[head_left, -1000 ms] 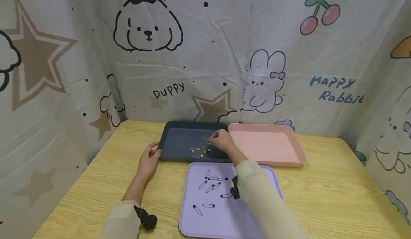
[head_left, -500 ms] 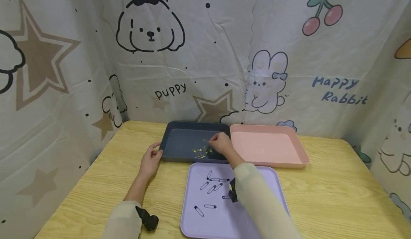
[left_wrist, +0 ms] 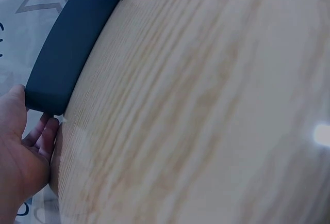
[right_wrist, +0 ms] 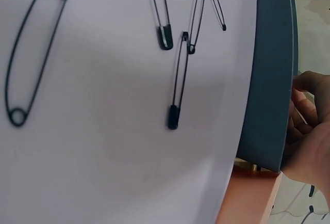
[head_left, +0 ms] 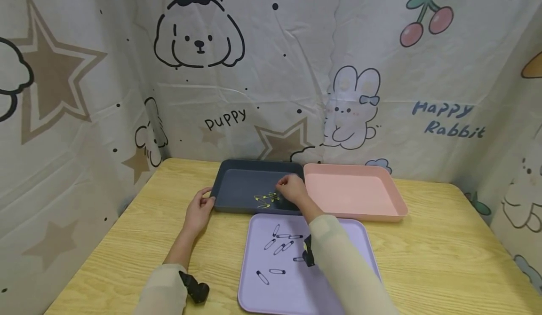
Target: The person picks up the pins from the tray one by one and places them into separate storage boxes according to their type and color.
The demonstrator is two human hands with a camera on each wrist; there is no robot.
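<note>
My left hand (head_left: 200, 212) holds the left end of the dark blue-grey tray (head_left: 230, 183). In the left wrist view its thumb and fingers bracket the tray's corner. Over the right part of that tray is my right hand (head_left: 293, 190), its fingers bent loosely and no pin seen sticking out from them. Its fingertips are partly hidden behind the tray wall in the right wrist view. Several yellow safety pins (head_left: 263, 206) lie in the dark tray, just left of and below those fingers. Several black safety pins (right_wrist: 178, 82) lie on the lilac tray (head_left: 271, 298) nearer me.
A pink tray (head_left: 353, 192) stands at the back right, against the dark tray. All three trays are on a light wood table (head_left: 444, 254). A printed cloth (head_left: 271, 61) hangs behind and at both sides. My right sleeve (head_left: 347, 263) covers part of the lilac tray.
A yellow safety pin that stuck out from my right fingertips is now down among the other yellow pins. My right hand has barely shifted; the left hand stays at the tray.
</note>
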